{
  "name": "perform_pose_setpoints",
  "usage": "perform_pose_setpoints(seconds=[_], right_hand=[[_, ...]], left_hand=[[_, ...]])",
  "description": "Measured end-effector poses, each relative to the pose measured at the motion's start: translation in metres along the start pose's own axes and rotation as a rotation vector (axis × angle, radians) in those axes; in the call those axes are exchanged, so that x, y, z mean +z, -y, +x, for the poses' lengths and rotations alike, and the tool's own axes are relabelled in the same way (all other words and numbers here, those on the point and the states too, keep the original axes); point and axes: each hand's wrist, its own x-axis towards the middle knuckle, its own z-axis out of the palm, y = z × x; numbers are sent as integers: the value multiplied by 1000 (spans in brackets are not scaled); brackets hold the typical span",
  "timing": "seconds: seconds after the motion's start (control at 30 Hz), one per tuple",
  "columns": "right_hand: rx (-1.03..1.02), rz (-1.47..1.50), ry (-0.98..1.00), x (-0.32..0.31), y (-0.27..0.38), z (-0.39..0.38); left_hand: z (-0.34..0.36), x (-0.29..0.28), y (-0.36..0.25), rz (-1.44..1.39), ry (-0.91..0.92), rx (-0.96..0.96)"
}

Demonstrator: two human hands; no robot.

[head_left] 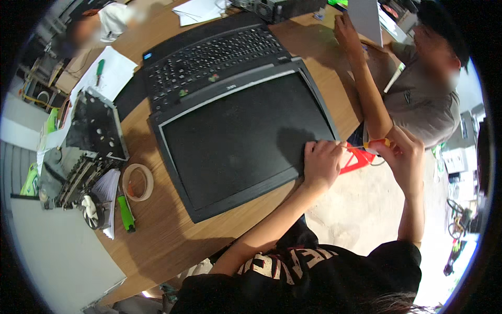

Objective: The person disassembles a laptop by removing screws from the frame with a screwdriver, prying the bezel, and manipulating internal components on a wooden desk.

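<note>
A black laptop (246, 136) lies opened out flat on the wooden table, its keyboard half at the far side and its dark screen half nearer me. At the right edge of the screen frame, my left hand (322, 163) is closed with curled fingers on the frame. My right hand (402, 157) grips a screwdriver (377, 144) with a yellow and orange handle, just off the table's right side. Its thin shaft points left to the frame's edge beside my left fingers. Whether the tip is wedged into the frame's seam cannot be made out.
On the left are a metal-edged dark panel (97, 125), a tape roll (137, 182), a green-handled screwdriver (126, 213) and a small fan (91, 210). Another green screwdriver (100, 70) lies on papers. A co-worker (423, 99) sits at the right; a red object (356, 160) is below my hands.
</note>
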Motion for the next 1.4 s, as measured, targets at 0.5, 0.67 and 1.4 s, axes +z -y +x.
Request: perform_pose_setpoints(seconds=[0.5, 0.67, 1.4], right_hand=[[64, 15, 21, -9, 2, -5], [-49, -129, -97, 6, -10, -8], [-36, -142, -48, 2, -5, -7]], left_hand=[[0, 5, 0, 246, 114, 78], [2, 4, -1, 232, 75, 50], [2, 8, 2, 250, 80, 81]])
